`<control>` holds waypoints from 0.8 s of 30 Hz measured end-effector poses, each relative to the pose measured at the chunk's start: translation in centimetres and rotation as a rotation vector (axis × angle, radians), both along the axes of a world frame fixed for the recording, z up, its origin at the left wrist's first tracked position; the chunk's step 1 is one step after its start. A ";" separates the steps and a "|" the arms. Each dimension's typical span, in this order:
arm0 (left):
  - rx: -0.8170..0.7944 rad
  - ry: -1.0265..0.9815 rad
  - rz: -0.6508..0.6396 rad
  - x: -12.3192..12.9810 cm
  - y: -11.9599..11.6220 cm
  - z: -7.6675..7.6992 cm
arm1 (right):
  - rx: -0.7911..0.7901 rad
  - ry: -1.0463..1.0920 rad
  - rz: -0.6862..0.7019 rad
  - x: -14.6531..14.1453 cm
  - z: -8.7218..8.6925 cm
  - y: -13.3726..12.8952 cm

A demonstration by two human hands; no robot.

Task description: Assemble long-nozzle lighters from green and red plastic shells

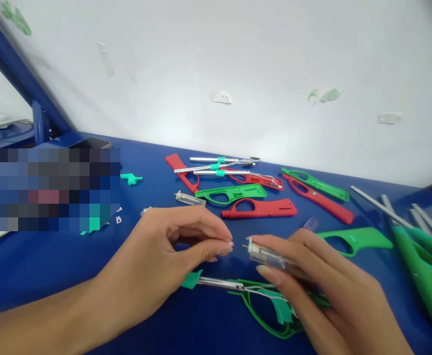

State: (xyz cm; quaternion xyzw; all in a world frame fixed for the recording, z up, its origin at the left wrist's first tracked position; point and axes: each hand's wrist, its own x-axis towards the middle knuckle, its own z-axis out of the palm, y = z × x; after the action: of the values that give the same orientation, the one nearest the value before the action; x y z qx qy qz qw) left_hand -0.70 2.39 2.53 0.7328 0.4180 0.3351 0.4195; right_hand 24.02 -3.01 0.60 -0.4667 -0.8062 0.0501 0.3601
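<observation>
A clear lighter tank with a white top and a small brass tip is held between the thumb and fingers of my right hand. Just left of that tip, my left hand is closed in a pinch on something small and whitish, too small to name. Below both hands lies a green lighter shell with a metal tube, white wires and teal tape; my right hand hides part of it. Another clear tank rests on the table behind my left hand.
Red shells, green shells and taped metal tubes lie behind my hands. Green lighters and grey rods are at the right. A phone and teal scraps sit left. A white wall rises behind the blue table.
</observation>
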 end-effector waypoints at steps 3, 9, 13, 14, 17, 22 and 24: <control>0.071 -0.053 0.050 0.0 -0.3 -0.3 | 0.021 -0.007 -0.011 -0.3 0.2 -0.1; 0.314 -0.046 0.056 0.4 -0.9 -0.8 | 0.054 -0.015 -0.016 -0.6 0.0 0.3; 0.415 -0.018 0.095 0.6 -1.3 -0.9 | 0.048 -0.036 0.020 -0.7 -0.1 0.3; 0.433 -0.010 0.100 0.7 -1.3 -1.0 | 0.047 -0.038 0.027 -0.7 -0.1 0.3; 0.470 0.015 0.111 0.5 -1.4 -1.2 | 0.058 -0.044 0.036 -0.8 0.0 0.2; 0.509 0.033 0.128 0.5 -1.4 -1.2 | 0.083 -0.055 0.026 -0.8 0.1 0.1; 0.515 0.050 0.139 0.5 -1.3 -1.2 | 0.092 -0.052 0.014 -0.7 0.1 0.1</control>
State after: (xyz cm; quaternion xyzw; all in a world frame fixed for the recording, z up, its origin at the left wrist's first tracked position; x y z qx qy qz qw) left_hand -0.23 1.04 1.37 0.7930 0.3783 0.4403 0.1849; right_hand 23.27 -2.95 0.68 -0.4453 -0.8200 0.0034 0.3597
